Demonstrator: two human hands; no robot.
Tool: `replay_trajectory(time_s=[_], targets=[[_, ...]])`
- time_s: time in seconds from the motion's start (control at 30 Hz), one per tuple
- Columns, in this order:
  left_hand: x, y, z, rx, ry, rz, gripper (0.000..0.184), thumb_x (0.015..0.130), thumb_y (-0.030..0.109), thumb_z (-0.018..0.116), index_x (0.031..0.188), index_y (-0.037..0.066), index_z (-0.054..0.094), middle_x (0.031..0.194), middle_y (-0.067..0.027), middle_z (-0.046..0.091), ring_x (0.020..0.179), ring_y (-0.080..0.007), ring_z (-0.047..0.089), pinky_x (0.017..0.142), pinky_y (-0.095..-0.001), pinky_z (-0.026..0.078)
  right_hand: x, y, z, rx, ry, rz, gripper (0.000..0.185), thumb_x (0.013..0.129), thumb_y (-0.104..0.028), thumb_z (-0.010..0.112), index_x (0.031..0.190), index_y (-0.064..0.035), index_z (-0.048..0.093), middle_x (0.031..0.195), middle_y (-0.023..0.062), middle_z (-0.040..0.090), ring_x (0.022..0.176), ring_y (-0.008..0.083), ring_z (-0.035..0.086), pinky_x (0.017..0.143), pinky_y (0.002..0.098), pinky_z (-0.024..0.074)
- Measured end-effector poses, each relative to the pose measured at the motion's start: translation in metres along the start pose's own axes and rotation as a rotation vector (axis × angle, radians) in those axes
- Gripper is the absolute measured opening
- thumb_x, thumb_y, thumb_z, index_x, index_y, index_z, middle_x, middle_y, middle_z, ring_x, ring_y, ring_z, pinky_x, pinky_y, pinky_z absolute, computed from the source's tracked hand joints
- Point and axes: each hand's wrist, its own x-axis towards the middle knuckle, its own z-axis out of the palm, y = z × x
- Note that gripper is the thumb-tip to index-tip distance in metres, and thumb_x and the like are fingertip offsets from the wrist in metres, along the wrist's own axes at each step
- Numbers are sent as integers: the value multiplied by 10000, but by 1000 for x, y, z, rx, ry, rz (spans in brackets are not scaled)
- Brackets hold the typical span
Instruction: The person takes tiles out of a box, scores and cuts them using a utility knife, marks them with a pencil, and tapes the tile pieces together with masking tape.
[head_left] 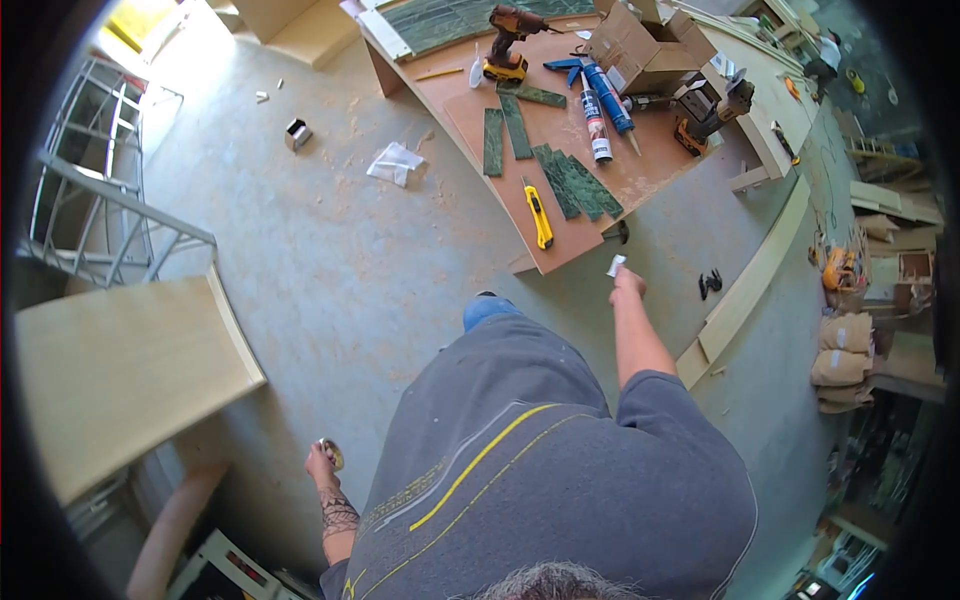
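Note:
My left hand (318, 464) hangs low beside my body, its fingers closed on a roll of tape (332, 455). Held out in front, my right hand (627, 286) grips a small white piece (616, 265), perhaps folded paper; its kind is unclear. That hand is just off the corner of the workbench (470, 118). Closest to it on the bench are a yellow utility knife (539, 217) and several green marbled strips (578, 183). Two sealant tubes (596, 125) lie further back, one in a blue caulking gun (608, 97).
A cordless drill (507, 45), another power tool (712, 112) and a cardboard box (650, 50) sit on the bench. Black clamps (710, 284) and a long board (750, 285) lie on the right floor. Left are a metal ladder (125, 195), a wooden panel (135, 370) and white scrap (395, 164).

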Motion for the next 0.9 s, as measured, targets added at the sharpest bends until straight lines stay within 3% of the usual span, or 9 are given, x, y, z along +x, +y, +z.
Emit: replay_trajectory(time_s=[0.07,0.2,0.27,0.33,0.47,0.53,0.6,0.8,0.9], targets=[[20,63,34,159,-60,122,365,1012,357,601,994,20,741,822,-42,667,675,-157,634,616,-340,507,34,7,-5,-310,169,-295,229,854,-217,841,830,3,782,924,127,779,835,272,749,732,445,585],[23,173,149,241,-214,387,356,1001,329,617,1019,8,769,783,-53,675,641,-153,635,604,-331,520,73,2,-25,-64,217,-404,375,852,-191,855,1097,44,696,1013,210,763,874,303,753,811,407,597],[-2,228,215,251,-345,435,335,1016,308,608,990,15,768,755,-43,664,633,-131,622,600,-310,506,49,-33,-28,-40,461,-340,355,895,-78,779,1159,71,594,854,229,740,783,285,757,727,380,616],[-22,274,269,322,-477,497,333,1024,311,627,977,4,749,761,-18,643,666,-116,594,608,-309,472,92,-38,-29,320,196,-296,304,911,-56,756,1133,85,605,863,204,750,714,276,742,720,379,605],[-75,365,341,536,-711,628,334,1011,319,653,920,19,768,668,-15,648,608,-90,571,580,-283,459,91,-74,-10,27,218,-170,245,996,-188,724,1118,16,663,905,100,766,722,174,714,667,298,550],[-64,402,368,696,-730,695,355,1015,341,649,922,24,780,643,-8,648,610,-89,584,592,-293,471,68,-109,17,520,23,-504,233,1035,-242,699,1116,-24,695,943,47,747,818,111,693,716,264,540],[-70,437,387,837,-690,786,382,1017,368,637,933,27,788,640,-20,660,616,-96,604,609,-301,489,-53,-193,24,711,-517,-528,214,1042,-223,697,1124,-25,699,966,24,717,890,87,660,803,252,537],[-71,515,454,955,-720,900,415,1015,396,627,968,13,779,666,-62,681,632,-150,642,646,-339,521,-302,-348,32,882,-1989,-1113,403,876,-281,877,1140,-1,756,1073,142,722,957,255,697,981,461,532],[-71,538,490,1038,-826,958,425,1013,408,622,977,13,775,691,-77,700,649,-177,667,663,-356,535,-352,-372,37,919,-2243,-1130,348,946,-292,813,1083,24,769,1007,155,730,972,291,718,1018,509,524]])
